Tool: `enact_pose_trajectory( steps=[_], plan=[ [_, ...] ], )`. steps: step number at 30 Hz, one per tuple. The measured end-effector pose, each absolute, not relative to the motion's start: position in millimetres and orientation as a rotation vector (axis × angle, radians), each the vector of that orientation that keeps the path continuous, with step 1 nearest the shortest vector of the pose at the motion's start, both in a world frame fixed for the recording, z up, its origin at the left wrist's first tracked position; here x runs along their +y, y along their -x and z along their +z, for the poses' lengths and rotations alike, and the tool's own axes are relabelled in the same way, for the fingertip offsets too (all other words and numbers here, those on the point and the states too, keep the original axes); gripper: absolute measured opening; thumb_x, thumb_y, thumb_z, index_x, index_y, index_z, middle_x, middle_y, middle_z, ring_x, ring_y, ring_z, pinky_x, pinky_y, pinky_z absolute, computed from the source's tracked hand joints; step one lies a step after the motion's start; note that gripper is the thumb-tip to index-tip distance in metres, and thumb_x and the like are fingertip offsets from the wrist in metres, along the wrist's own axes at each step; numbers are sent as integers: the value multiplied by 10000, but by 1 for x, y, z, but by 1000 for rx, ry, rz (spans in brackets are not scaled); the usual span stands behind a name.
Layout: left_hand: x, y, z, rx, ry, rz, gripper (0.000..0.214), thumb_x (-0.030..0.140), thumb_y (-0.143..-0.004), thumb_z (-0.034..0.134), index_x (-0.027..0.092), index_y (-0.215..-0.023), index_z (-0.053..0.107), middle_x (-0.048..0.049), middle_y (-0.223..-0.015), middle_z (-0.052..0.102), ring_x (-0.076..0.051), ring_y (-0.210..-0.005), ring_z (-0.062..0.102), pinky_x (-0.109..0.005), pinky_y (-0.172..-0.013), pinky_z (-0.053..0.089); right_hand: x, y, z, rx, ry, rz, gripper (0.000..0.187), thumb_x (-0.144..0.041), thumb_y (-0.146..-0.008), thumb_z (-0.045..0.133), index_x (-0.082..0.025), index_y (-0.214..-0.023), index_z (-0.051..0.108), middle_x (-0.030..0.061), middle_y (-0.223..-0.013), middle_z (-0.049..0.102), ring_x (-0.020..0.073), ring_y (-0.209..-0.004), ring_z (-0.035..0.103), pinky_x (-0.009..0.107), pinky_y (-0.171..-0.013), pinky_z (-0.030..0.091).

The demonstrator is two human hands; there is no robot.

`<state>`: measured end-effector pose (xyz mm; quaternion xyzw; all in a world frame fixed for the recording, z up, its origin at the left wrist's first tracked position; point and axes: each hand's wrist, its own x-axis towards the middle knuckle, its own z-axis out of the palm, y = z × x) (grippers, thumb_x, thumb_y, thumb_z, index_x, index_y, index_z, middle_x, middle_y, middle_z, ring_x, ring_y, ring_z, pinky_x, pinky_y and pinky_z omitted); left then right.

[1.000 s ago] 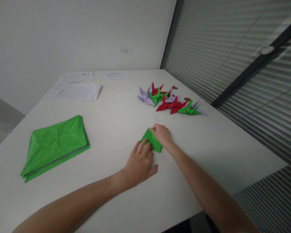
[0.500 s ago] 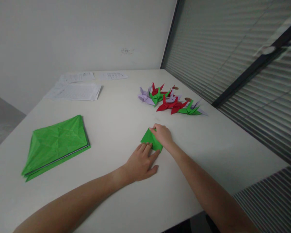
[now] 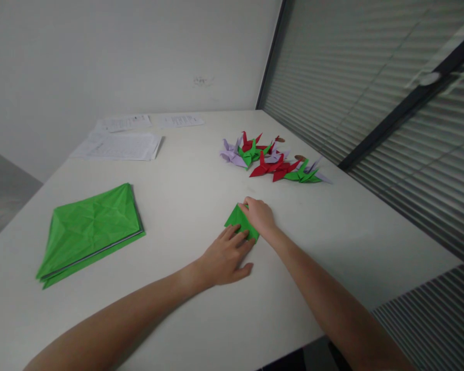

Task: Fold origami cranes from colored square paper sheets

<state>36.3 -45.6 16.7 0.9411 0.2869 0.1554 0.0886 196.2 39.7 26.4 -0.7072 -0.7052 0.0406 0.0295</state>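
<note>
A small folded piece of green origami paper [image 3: 243, 218] lies on the white table [image 3: 178, 206] in front of me. My left hand [image 3: 228, 255] is open, its fingers spread and resting on the paper's near edge. At the far right corner my right hand [image 3: 258, 214] is closed on the paper, its fingertips bent down and partly hiding that corner. Beyond the hands sits a cluster of folded paper cranes in red [image 3: 268, 167], green [image 3: 303, 174] and lilac [image 3: 232, 153].
To the left lies a stack of creased green paper sheets [image 3: 96, 221]. Printed papers [image 3: 119, 146] are spread at the far left, by the wall. A window with blinds [image 3: 355, 82] runs along the right side.
The fingers of my left hand have shifted slightly, with more of them now lying on the green paper. My right hand stays at the same corner.
</note>
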Motion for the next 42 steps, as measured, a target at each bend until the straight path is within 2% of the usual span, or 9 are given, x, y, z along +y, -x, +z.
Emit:
enact_pose_trajectory(
  steps=[5,20,30,42],
  plan=[
    [-45,-36,18,883,-2819,438,581,487,-885,492,184,-1381,480,-135,-1315,533,-349,-1295,415,-576,-1113,268,40,-197,26,-2180,2178,127,289,-409,-981,428,-218,-1013,642,93,-930,733,234,-873,693,289,-704,448],
    [-46,-36,16,898,-2839,443,552,487,-886,493,245,-1382,486,-119,-1329,519,-340,-1246,438,-569,-1082,276,37,-193,27,-2221,2201,-17,319,-425,-988,391,-208,-1042,619,113,-935,727,243,-856,699,300,-705,470],
    [-47,-37,17,907,-2839,412,556,483,-894,483,241,-1395,472,-122,-1351,509,-349,-1255,426,-595,-1100,246,44,-199,23,-2146,2246,-112,445,-511,-984,331,-183,-1068,620,145,-908,728,273,-858,700,338,-729,475],
    [-46,-37,12,905,-2833,447,560,488,-891,481,238,-1392,471,-124,-1352,505,-365,-1255,421,-601,-1088,257,47,-202,18,-2128,2224,-114,429,-519,-981,346,-200,-1016,630,114,-887,729,252,-822,699,314,-699,457]
  ],
)
